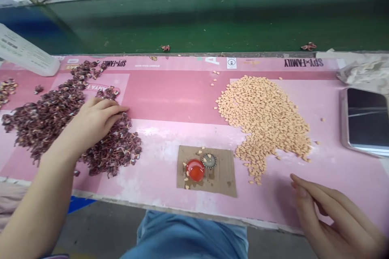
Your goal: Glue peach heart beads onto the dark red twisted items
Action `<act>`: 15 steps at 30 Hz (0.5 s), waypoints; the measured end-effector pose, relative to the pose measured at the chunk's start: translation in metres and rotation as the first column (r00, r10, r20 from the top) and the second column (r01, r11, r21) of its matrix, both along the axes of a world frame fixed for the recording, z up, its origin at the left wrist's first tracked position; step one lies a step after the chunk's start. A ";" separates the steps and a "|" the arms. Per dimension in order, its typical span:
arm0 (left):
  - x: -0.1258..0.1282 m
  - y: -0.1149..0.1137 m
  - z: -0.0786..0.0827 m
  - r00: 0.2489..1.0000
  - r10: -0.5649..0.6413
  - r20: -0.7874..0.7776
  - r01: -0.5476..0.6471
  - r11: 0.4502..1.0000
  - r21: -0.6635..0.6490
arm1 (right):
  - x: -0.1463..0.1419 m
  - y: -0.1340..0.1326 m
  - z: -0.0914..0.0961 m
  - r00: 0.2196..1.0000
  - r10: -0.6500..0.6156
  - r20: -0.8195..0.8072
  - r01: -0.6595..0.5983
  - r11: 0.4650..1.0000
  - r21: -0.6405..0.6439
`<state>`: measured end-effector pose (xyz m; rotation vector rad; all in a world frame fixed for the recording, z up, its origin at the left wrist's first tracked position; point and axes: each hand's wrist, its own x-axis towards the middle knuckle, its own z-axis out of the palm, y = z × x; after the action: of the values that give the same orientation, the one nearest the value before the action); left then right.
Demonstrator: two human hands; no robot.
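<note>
My left hand (96, 120) lies palm down on a wide heap of small dark maroon pieces (54, 117) at the left of the pink table cover; its fingers are stretched out flat and nothing shows in them. My right hand (322, 214) hovers at the near right edge with its fingers extended and held together, holding nothing. It is just below a heap of small pale orange pieces (267, 117). Between the heaps sits a brown cardboard square (221, 178) carrying a red round cap (195, 170) and a small grey toothed disc (208, 160).
A pink printed sheet (170, 101) covers the table, with a green conveyor belt (212, 20) behind it. A phone in a metal tray (364, 121) lies at the right with crumpled paper (364, 68) above it. A white bag (27, 54) sits far left. My blue-clad knees (188, 236) show below.
</note>
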<state>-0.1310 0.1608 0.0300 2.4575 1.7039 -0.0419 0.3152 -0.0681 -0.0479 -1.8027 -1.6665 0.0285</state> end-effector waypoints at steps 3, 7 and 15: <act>-0.003 0.000 -0.002 0.997 -0.057 -0.043 0.059 0.998 0.029 | -0.006 0.008 0.010 0.993 0.047 0.107 -0.059 0.992 0.113; -0.009 0.010 -0.002 0.970 -0.182 -0.161 0.205 0.969 0.138 | -0.006 0.010 0.012 0.982 0.108 0.153 -0.117 0.992 0.051; -0.010 0.019 -0.005 0.990 -0.137 -0.024 0.139 0.968 0.211 | -0.015 0.020 0.002 0.990 0.055 0.131 -0.049 0.998 -0.048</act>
<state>-0.1411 0.1799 0.0250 2.7304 1.6142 0.1188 0.3006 -0.0481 -0.0461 -1.8287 -1.8188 -0.0318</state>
